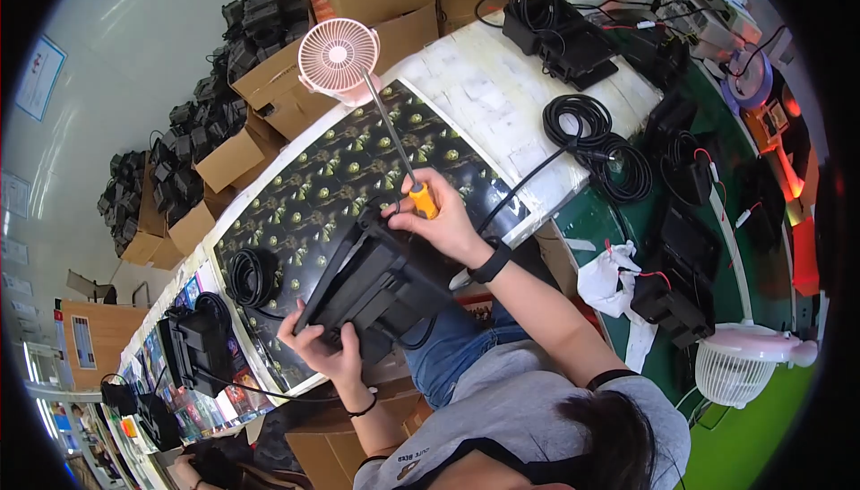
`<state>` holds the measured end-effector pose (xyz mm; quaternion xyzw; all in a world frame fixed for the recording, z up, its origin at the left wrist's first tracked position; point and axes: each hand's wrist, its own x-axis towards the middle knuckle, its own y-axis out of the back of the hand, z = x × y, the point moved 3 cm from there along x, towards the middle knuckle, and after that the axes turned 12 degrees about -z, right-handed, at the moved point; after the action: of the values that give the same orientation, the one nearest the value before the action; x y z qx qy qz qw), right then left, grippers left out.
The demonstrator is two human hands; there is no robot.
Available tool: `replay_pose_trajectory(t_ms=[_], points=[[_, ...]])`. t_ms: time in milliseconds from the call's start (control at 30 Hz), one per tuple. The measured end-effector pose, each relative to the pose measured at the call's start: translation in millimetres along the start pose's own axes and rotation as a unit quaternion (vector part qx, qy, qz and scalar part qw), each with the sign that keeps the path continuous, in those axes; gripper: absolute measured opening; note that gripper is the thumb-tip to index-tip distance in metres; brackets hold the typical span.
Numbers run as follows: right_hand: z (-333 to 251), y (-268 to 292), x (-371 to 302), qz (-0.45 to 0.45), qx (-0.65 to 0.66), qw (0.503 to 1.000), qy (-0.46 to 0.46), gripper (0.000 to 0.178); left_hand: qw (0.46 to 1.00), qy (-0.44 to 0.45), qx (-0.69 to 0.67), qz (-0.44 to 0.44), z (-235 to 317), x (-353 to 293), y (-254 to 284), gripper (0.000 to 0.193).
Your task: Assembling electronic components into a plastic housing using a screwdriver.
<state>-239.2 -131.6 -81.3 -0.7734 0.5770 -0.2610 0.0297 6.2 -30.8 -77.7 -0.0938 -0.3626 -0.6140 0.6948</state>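
A black plastic housing (385, 279) with a raised frame along one side is held tilted over the front of the table. My left hand (330, 354) grips its lower left end, fingers closed around the edge. In my right hand (446, 219) is a screwdriver (423, 199) with a yellow handle, its long shaft pointing up and away toward the fan. The fingers of that hand are also at the housing's upper corner, beside a small black loop that I cannot make out well. A black cable runs near the housing's right side.
A pink fan (339, 55) stands at the table's far edge; a white one (739, 373) is at right. Coiled black cables (596, 145) and more black units (199, 347) lie around. Cardboard boxes (242, 159) with piled black units stand beyond the dark patterned mat (358, 154).
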Motion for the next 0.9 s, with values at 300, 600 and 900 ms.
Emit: replay_pose_trajectory(t_ms=[300, 600, 900], points=[[-98, 84, -39, 0.225, -0.670, 0.702, -0.085, 0.044, 0.991, -0.058, 0.116, 0.042, 21, -7, 8, 0.038], [-113, 230, -82, 0.154, -0.758, 0.608, -0.177, 0.068, 0.927, 0.051, -0.058, 0.367, -8, -15, 54, 0.031], [-135, 90, -17, 0.134, -0.707, 0.693, -0.046, 0.046, 0.961, 0.164, 0.008, 0.224, -14, -16, 56, 0.054]])
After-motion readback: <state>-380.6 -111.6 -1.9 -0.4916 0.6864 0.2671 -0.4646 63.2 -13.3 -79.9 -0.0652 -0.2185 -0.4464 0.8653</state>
